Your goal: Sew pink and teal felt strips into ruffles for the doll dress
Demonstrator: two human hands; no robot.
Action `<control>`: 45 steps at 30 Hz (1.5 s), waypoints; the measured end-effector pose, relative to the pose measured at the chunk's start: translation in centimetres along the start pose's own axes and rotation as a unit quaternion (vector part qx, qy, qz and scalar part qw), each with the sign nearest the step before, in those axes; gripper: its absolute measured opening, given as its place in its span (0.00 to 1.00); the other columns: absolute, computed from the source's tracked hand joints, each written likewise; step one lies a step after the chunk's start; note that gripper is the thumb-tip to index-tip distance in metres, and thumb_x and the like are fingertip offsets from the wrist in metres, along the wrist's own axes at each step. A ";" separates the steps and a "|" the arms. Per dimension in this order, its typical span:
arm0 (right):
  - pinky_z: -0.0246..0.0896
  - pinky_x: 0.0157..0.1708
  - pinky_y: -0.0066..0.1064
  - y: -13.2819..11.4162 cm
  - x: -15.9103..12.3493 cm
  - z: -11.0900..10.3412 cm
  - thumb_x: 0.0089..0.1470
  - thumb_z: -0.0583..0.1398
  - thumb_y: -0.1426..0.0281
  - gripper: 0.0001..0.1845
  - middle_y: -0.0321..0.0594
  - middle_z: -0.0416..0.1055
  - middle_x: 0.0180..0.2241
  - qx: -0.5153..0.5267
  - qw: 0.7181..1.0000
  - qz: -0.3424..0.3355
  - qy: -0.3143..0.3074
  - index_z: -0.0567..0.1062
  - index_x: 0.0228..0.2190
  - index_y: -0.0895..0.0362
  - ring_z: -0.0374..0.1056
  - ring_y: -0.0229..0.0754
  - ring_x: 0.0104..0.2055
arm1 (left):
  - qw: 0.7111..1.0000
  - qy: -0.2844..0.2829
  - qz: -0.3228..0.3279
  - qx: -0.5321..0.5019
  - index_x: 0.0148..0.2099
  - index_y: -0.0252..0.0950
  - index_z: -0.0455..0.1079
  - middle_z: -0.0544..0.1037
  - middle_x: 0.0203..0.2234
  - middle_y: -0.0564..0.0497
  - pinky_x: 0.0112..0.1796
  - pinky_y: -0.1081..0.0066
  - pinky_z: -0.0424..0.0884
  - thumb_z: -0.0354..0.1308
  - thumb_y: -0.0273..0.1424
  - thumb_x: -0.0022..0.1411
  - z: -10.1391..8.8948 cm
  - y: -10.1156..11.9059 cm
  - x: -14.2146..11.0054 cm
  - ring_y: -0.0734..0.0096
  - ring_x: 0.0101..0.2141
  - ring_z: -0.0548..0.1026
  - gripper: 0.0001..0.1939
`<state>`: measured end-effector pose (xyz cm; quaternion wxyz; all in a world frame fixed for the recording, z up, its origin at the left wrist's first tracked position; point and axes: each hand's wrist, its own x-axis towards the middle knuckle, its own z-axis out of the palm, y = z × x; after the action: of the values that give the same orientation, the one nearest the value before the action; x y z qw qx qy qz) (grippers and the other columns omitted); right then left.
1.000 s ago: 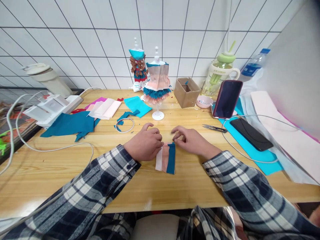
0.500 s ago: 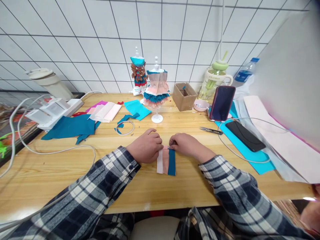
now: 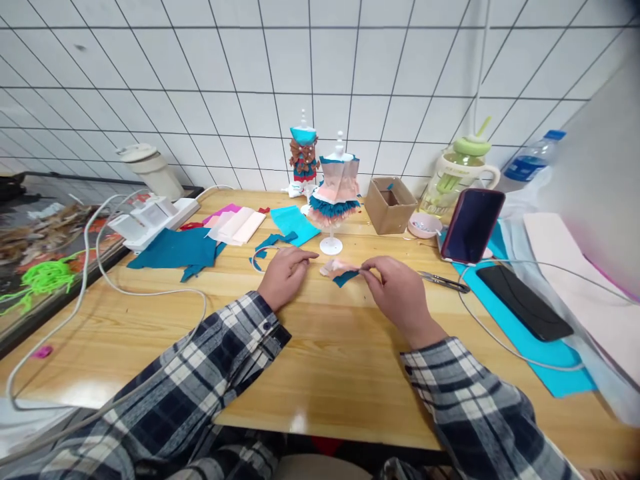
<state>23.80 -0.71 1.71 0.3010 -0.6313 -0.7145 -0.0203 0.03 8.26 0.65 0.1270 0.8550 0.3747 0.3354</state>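
Jutting from the pinched thumb and fingers of the right hand [image 3: 400,297], a small pink-and-teal crepe-paper piece [image 3: 345,274] sits just in front of the dressed miniature mannequin [image 3: 340,180]. The left hand [image 3: 283,277], loosely open, forefinger stretched toward the piece, partly covers a white ring [image 3: 253,262] on the tabletop [image 3: 325,373].

Room here on the near worktop [image 3: 330,380], between the sleeves [image 3: 463,393]; straight ahead the dress stand [image 3: 340,183] blocks, box [image 3: 387,213] just right, scissors [image 3: 445,282] beside the right grip [image 3: 400,293].

Pink-and-teal scrap [image 3: 341,269] in right hand [image 3: 401,293]
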 end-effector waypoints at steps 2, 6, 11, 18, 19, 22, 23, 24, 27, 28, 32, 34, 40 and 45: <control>0.53 0.34 0.29 -0.1 -0.4 0.4 0.61 0.56 0.67 0.08 0.37 0.75 0.34 -0.020 0.998 -0.056 -0.017 0.75 0.34 0.54 0.67 0.39 0.37 | 0.999 0.016 0.027 -0.007 0.50 0.37 0.72 0.77 0.37 0.47 0.46 0.60 0.65 0.44 0.31 0.66 -0.7 0.2 -0.2 0.63 0.41 0.72 0.18; 0.51 0.32 0.31 -0.4 -0.9 1.4 0.61 0.55 0.70 0.08 0.38 0.74 0.31 -0.079 0.981 -0.151 -0.094 0.74 0.32 0.55 0.64 0.40 0.35 | 0.986 -0.080 0.141 0.026 0.55 0.38 0.69 0.76 0.43 0.44 0.49 0.57 0.62 0.55 0.43 0.60 -1.1 1.7 -0.8 0.59 0.45 0.70 0.24; 0.52 0.34 0.31 -1.5 -0.9 1.4 0.62 0.52 0.72 0.10 0.42 0.72 0.34 -0.113 0.966 -0.183 -0.142 0.73 0.33 0.55 0.61 0.43 0.36 | 0.972 -0.126 0.140 0.140 0.45 0.39 0.74 0.78 0.39 0.46 0.45 0.59 0.61 0.53 0.39 0.64 0.2 3.3 -1.0 0.61 0.43 0.70 0.14; 0.57 0.42 0.32 -1.7 -0.6 1.0 0.56 0.60 0.60 0.19 0.42 0.72 0.43 -0.039 0.975 -0.058 -0.209 0.71 0.48 0.52 0.65 0.45 0.46 | 0.959 -0.165 0.145 0.179 0.36 0.39 0.76 0.78 0.31 0.48 0.40 0.60 0.58 0.52 0.35 0.65 0.8 3.6 -1.3 0.63 0.38 0.70 0.12; 0.58 0.42 0.33 -1.7 -0.6 1.1 0.55 0.60 0.59 0.18 0.41 0.72 0.43 -0.029 0.974 -0.057 -0.215 0.73 0.47 0.52 0.65 0.45 0.46 | 0.961 -0.169 0.136 0.169 0.36 0.40 0.77 0.78 0.31 0.48 0.39 0.61 0.59 0.53 0.35 0.65 0.9 3.5 -1.4 0.63 0.37 0.70 0.11; 0.58 0.42 0.32 -2.1 -0.6 1.5 0.53 0.63 0.59 0.17 0.39 0.70 0.46 0.000 0.976 -0.065 -0.209 0.74 0.44 0.50 0.65 0.44 0.47 | 0.970 -0.176 0.108 0.128 0.37 0.41 0.78 0.79 0.32 0.50 0.38 0.64 0.60 0.55 0.36 0.64 0.9 3.0 -1.4 0.66 0.36 0.71 0.11; 0.58 0.42 0.31 -2.2 -0.6 1.7 0.53 0.63 0.60 0.17 0.39 0.70 0.47 0.006 0.977 -0.065 -0.202 0.75 0.44 0.50 0.65 0.43 0.47 | 0.972 -0.174 0.102 0.117 0.37 0.42 0.79 0.79 0.32 0.50 0.38 0.64 0.60 0.55 0.36 0.64 0.9 2.7 -1.4 0.66 0.35 0.71 0.10; 0.58 0.41 0.31 -2.3 -0.7 1.9 0.54 0.62 0.61 0.15 0.39 0.70 0.46 0.008 0.978 -0.063 -0.197 0.75 0.44 0.50 0.66 0.42 0.46 | 0.975 -0.170 0.097 0.109 0.37 0.42 0.79 0.79 0.32 0.50 0.38 0.65 0.60 0.56 0.36 0.64 1.0 2.5 -1.4 0.67 0.35 0.72 0.10; 0.58 0.41 0.31 -2.4 -0.7 2.5 0.60 0.57 0.64 0.11 0.39 0.74 0.40 -0.003 0.977 -0.053 -0.206 0.77 0.41 0.50 0.67 0.42 0.43 | 0.979 -0.165 0.082 0.089 0.36 0.42 0.79 0.80 0.32 0.50 0.38 0.66 0.61 0.58 0.37 0.62 1.1 1.8 -1.3 0.67 0.35 0.73 0.10; 0.58 0.41 0.31 -2.3 -0.7 2.6 0.61 0.55 0.64 0.11 0.39 0.74 0.38 -0.006 0.976 -0.049 -0.212 0.78 0.40 0.50 0.67 0.42 0.43 | 0.979 -0.169 0.077 0.081 0.36 0.42 0.79 0.80 0.32 0.50 0.37 0.66 0.62 0.58 0.37 0.62 1.2 1.7 -1.3 0.68 0.34 0.74 0.09; 0.58 0.41 0.31 -1.7 -0.5 2.5 0.60 0.57 0.65 0.11 0.38 0.76 0.39 0.004 0.975 -0.024 -0.223 0.78 0.41 0.50 0.69 0.42 0.43 | 0.978 -0.197 0.057 0.042 0.39 0.43 0.79 0.81 0.33 0.52 0.37 0.69 0.65 0.58 0.37 0.62 1.5 1.6 -1.2 0.70 0.35 0.76 0.09; 0.59 0.41 0.31 -1.2 -0.5 2.3 0.59 0.58 0.66 0.11 0.37 0.77 0.40 0.021 0.973 -0.011 -0.230 0.78 0.41 0.49 0.69 0.42 0.44 | 0.979 -0.196 0.044 0.029 0.39 0.43 0.79 0.82 0.34 0.52 0.37 0.70 0.66 0.58 0.36 0.62 1.6 1.6 -1.2 0.70 0.35 0.76 0.09; 0.60 0.44 0.32 -0.2 -0.5 2.3 0.57 0.60 0.65 0.10 0.37 0.77 0.41 0.089 0.976 0.015 -0.198 0.79 0.40 0.50 0.70 0.42 0.44 | 0.980 -0.195 0.039 0.020 0.39 0.40 0.79 0.82 0.34 0.52 0.39 0.70 0.67 0.58 0.36 0.62 1.5 1.6 -1.1 0.69 0.35 0.77 0.09; 0.61 0.44 0.32 -0.9 -0.6 2.5 0.53 0.63 0.60 0.16 0.39 0.77 0.42 0.095 0.975 0.011 -0.198 0.78 0.43 0.50 0.70 0.43 0.44 | 0.980 -0.194 0.040 0.033 0.38 0.40 0.78 0.81 0.34 0.51 0.39 0.69 0.68 0.57 0.35 0.62 1.8 1.6 -1.2 0.69 0.36 0.76 0.09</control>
<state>22.00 -0.38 -0.33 0.2117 -0.5990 -0.7519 0.1762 1.48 6.31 -0.49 0.1560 0.9217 0.3194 0.1554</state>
